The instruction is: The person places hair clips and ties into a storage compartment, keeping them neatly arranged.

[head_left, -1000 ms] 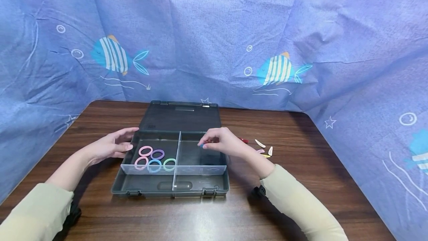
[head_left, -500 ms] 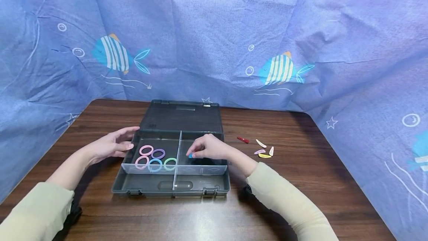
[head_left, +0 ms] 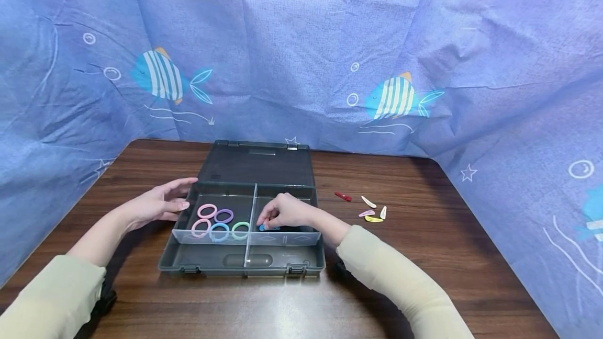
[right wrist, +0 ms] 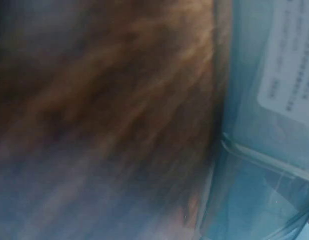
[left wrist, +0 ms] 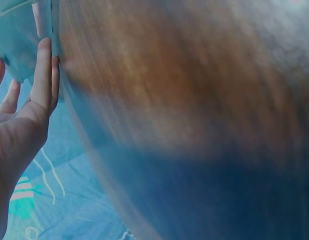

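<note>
A grey translucent divided box [head_left: 202,263] stands on the table with its lid [head_left: 256,164] laid back. In the head view my left hand [head_left: 153,204] rests against the box's left side, fingers extended; the left wrist view shows these fingers [left wrist: 43,75] along the wall. My right hand [head_left: 287,211] reaches into the back right compartment, finger and thumb pinching a blue hair clip [head_left: 269,228] low, near the clear front divider. Several coloured hair ties [head_left: 219,232] lie in the back left compartment. The right wrist view catches mostly the box wall [right wrist: 254,125], not the fingers.
On the table right of the box lie a red hair clip [head_left: 343,196], a yellow one [head_left: 374,219], a lilac one [head_left: 366,213] and two pale ones [head_left: 368,202]. A blue fish-print cloth [head_left: 292,67] hangs behind the table.
My right hand has moved left and down inside the back right compartment, bringing the blue hair clip close to the divider. The left hand stays at the box's side.
</note>
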Motion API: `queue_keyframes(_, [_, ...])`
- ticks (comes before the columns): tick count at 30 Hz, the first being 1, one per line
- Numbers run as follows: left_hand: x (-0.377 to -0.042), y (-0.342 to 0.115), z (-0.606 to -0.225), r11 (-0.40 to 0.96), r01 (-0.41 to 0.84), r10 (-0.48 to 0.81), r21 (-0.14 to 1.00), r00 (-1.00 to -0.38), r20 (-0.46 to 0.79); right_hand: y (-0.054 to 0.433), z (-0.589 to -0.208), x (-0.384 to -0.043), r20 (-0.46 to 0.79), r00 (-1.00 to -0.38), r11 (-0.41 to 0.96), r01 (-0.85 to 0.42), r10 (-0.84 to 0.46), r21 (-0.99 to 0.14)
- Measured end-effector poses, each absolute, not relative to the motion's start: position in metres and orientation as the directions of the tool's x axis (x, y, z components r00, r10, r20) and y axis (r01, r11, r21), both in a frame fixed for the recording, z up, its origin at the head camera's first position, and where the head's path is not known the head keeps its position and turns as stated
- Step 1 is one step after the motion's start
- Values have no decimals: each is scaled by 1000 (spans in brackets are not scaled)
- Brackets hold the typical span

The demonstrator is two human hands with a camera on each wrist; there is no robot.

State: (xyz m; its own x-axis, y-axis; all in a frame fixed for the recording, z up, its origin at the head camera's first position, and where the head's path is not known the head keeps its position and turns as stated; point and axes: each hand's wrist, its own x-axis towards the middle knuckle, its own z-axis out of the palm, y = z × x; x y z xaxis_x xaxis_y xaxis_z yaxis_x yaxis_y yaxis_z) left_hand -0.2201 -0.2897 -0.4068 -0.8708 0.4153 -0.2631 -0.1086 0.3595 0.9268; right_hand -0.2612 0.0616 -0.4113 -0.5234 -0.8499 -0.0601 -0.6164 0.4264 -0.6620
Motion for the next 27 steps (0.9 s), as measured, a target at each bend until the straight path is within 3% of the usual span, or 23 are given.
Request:
queue_keyframes(6, [-220, -289, -408, 345, -115, 420, 932, -869, -262, 59, -412, -262, -81, -516, 449, -645, -853, -618])
queue_keyframes(15, [-219, -289, -407, 333, -111, 421, 936, -871, -253, 58, -413, -262, -9, -459, 406, -777, -888, -482])
queue_keyframes(27, [-218, -288, -406, 332, -110, 419, 937, -873, -251, 61, -415, -262, -10, -469, 409, -759, -883, -506])
